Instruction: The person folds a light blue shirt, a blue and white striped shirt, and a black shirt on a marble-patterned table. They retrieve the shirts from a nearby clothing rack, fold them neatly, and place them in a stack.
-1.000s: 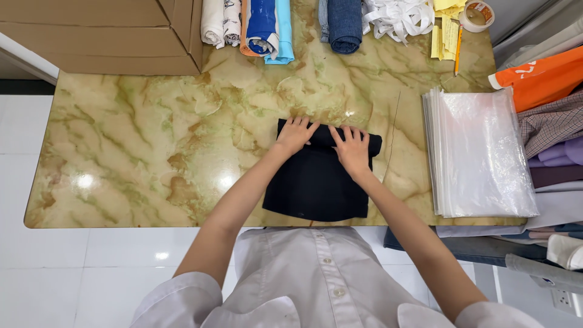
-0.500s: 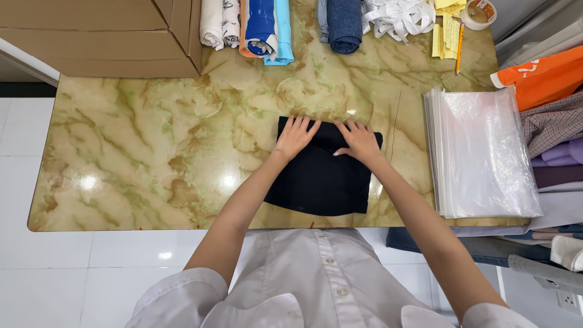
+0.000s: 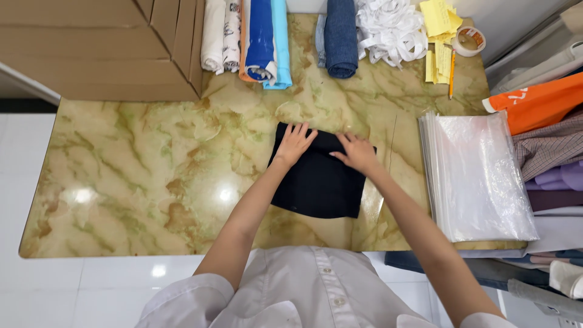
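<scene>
Matt black cloth (image 3: 319, 182) lies on the glossy, polished marble-look table (image 3: 152, 176). Clear glossy plastic bags (image 3: 480, 176) sit at its right edge; matt cardboard boxes (image 3: 97, 48) occupy the far-left corner.

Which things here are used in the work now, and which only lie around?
In use: left hand and right hand, both flat on the folded black cloth.

Lying about: fabric rolls, white ribbon pile, yellow notes, tape roll, clear bags, cardboard boxes.
</scene>
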